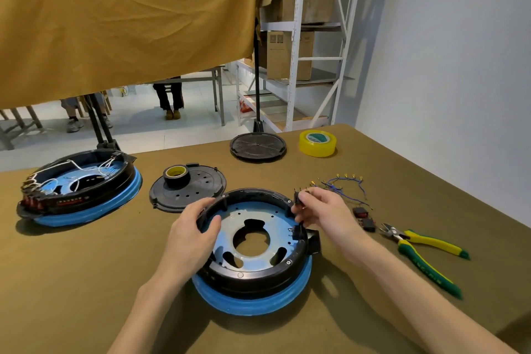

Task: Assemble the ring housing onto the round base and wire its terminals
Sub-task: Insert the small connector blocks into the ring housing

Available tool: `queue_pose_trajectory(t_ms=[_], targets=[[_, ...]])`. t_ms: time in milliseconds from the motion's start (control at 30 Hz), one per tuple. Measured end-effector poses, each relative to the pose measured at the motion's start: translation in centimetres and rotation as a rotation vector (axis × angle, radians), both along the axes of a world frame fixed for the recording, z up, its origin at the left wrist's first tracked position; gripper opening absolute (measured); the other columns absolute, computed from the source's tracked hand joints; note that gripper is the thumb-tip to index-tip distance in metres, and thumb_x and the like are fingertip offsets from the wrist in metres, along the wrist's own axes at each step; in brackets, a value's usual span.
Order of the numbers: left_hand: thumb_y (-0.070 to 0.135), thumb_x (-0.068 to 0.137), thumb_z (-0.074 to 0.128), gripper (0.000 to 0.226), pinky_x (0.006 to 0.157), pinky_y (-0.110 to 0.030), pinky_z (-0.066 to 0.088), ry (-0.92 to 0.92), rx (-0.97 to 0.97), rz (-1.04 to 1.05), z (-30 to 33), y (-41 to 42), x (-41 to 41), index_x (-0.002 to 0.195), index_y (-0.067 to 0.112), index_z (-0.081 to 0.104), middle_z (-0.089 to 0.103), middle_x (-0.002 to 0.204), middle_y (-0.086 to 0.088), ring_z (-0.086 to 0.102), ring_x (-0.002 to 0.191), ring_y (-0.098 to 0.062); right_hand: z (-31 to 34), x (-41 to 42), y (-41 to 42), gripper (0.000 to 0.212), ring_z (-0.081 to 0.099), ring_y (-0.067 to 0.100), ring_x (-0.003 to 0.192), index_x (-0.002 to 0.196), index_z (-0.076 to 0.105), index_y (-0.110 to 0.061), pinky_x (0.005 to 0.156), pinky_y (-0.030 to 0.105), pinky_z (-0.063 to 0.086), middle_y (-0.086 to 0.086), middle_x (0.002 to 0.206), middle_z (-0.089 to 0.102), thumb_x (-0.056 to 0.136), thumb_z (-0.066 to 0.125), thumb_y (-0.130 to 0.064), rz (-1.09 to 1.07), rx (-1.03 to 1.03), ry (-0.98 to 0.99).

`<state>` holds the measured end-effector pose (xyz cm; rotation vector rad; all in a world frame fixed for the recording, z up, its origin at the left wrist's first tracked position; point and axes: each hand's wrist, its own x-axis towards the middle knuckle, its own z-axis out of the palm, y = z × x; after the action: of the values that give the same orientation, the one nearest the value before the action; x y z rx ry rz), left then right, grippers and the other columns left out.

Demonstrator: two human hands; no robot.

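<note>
**Steadying the ring while a switch goes to the rim**

In front of us the black ring housing [253,270] already sits on the blue round base [253,299], near the front edge of the olive table [86,282], with the silvery inner plate [253,221] showing through its open middle. We judge the seating step done and the fitting of parts for wiring under way.

Our left hand [198,227] grips the ring's left wall, thumb inside and fingers curled over the outside, which we read as bracing the assembly so it cannot turn or slide while the other side is worked. Our right hand [321,210] pinches a small black switch [297,198] just above the far right rim, its metal prongs pointing up, apparently to bring it to a slot there. Another switch [297,231] already stands in the rim lower down on that side.

Supplies lie within reach of the right hand: two spare switches [363,217], a blue wire harness [344,184] with gold terminals, and green-and-yellow cutters [422,250].

Further off, a wired assembly [77,190] on the left probably serves as a pattern. Two black covers [201,181] [257,146] wait behind, one carrying a roll of black tape [176,175], and a yellow tape roll [317,143] sits at the far edge.
</note>
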<state>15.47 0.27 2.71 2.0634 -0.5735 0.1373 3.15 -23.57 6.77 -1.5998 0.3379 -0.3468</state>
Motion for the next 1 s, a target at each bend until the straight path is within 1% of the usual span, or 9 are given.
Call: queue_pose_trajectory(t_ms=[100, 200, 433, 533, 600, 667, 733, 867, 1000], targets=[[0.034, 0.105, 0.054, 0.033, 0.104, -0.021, 0.037, 0.068, 0.01, -0.081, -0.2, 0.4, -0.2, 0.138, 0.032, 0.058, 0.047, 0.143, 0.021, 0.046, 0.125, 0.007, -2.6, -0.9, 2.3, 0.014, 0.061, 0.014, 0.081, 0.096, 0.062, -0.023, 0.071, 0.028, 0.051, 0.001, 0.088, 0.067, 0.106, 0.054, -0.026, -0.123, -0.447, -0.054], [0.053, 0.103, 0.04, 0.033, 0.085, -0.009, 0.041, 0.019, 0.029, -0.09, -0.3, 1.1, -1.5, 0.126, 0.038, 0.058, 0.053, 0.129, 0.02, 0.052, 0.108, 0.018, -5.3, -1.2, 3.8, 0.011, 0.057, 0.01, 0.089, 0.097, 0.055, -0.036, 0.076, 0.024, 0.046, -0.013, 0.091, 0.059, 0.106, 0.048, -0.035, -0.21, -0.587, -0.172], [0.049, 0.103, 0.036, 0.046, 0.078, -0.031, 0.04, -0.469, 0.173, 0.036, -0.7, 5.2, -3.1, 0.092, 0.023, 0.073, 0.055, 0.092, 0.015, 0.046, 0.094, -0.009, -3.1, 3.7, -1.1, 0.016, 0.056, 0.023, 0.093, 0.108, 0.061, -0.012, 0.085, 0.044, 0.047, 0.003, 0.096, 0.062, 0.107, 0.05, -0.024, -0.241, -0.897, -0.056], [0.045, 0.103, 0.04, 0.045, 0.107, -0.033, 0.037, -0.498, 0.231, -0.155, -1.5, 4.8, -4.0, 0.086, 0.023, 0.076, 0.065, 0.116, 0.013, 0.051, 0.122, -0.008, -1.6, 4.3, -0.3, 0.014, 0.059, 0.021, 0.082, 0.107, 0.062, -0.011, 0.076, 0.042, 0.049, 0.003, 0.089, 0.065, 0.107, 0.053, -0.023, -0.235, -0.849, -0.153], [0.038, 0.105, 0.039, 0.045, 0.116, -0.036, 0.036, -0.504, 0.215, -0.206, -2.4, 4.1, -4.3, 0.081, 0.023, 0.075, 0.07, 0.099, 0.013, 0.06, 0.109, -0.004, -1.4, 3.4, 1.3, 0.008, 0.059, 0.01, 0.075, 0.104, 0.062, -0.017, 0.067, 0.027, 0.049, -0.004, 0.084, 0.065, 0.105, 0.056, -0.022, -0.197, -0.756, -0.256], [0.033, 0.104, 0.04, 0.045, 0.107, -0.04, 0.043, -0.552, 0.194, -0.151, -2.7, 3.1, -4.4, 0.071, 0.023, 0.069, 0.064, 0.074, 0.013, 0.057, 0.079, -0.004, -1.6, 2.3, 2.7, 0.005, 0.062, 0.006, 0.078, 0.102, 0.064, -0.022, 0.064, 0.014, 0.045, -0.01, 0.084, 0.066, 0.104, 0.059, -0.024, -0.166, -0.689, -0.292], [0.034, 0.104, 0.042, 0.047, 0.099, -0.038, 0.046, -0.599, 0.212, -0.077, -2.7, 1.8, -4.7, 0.067, 0.024, 0.068, 0.059, 0.064, 0.015, 0.05, 0.067, -0.003, -2.1, 1.0, 3.5, 0.006, 0.065, 0.007, 0.082, 0.103, 0.067, -0.024, 0.067, 0.017, 0.05, -0.012, 0.085, 0.068, 0.103, 0.061, -0.026, -0.14, -0.617, -0.288], [0.042, 0.105, 0.038, 0.055, 0.094, -0.037, 0.044, -0.581, 0.381, 0.121, -2.7, -1.5, -6.6, 0.068, 0.024, 0.074, 0.066, 0.063, 0.012, 0.055, 0.064, -0.006, -3.0, -1.6, 4.7, 0.022, 0.067, 0.014, 0.077, 0.119, 0.05, -0.035, 0.067, 0.023, 0.054, -0.007, 0.086, 0.07, 0.102, 0.062, -0.028, -0.052, -0.479, -0.3], [0.052, 0.105, 0.036, 0.059, 0.091, -0.037, 0.043, -0.605, 0.416, 0.092, -2.6, -2.8, -7.6, 0.067, 0.024, 0.071, 0.067, 0.065, 0.01, 0.057, 0.065, -0.008, -4.7, -4.1, 5.3, 0.019, 0.064, 0.013, 0.07, 0.107, 0.05, -0.04, 0.063, 0.026, 0.052, -0.007, 0.082, 0.068, 0.1, 0.066, -0.03, -0.022, -0.544, -0.274]])
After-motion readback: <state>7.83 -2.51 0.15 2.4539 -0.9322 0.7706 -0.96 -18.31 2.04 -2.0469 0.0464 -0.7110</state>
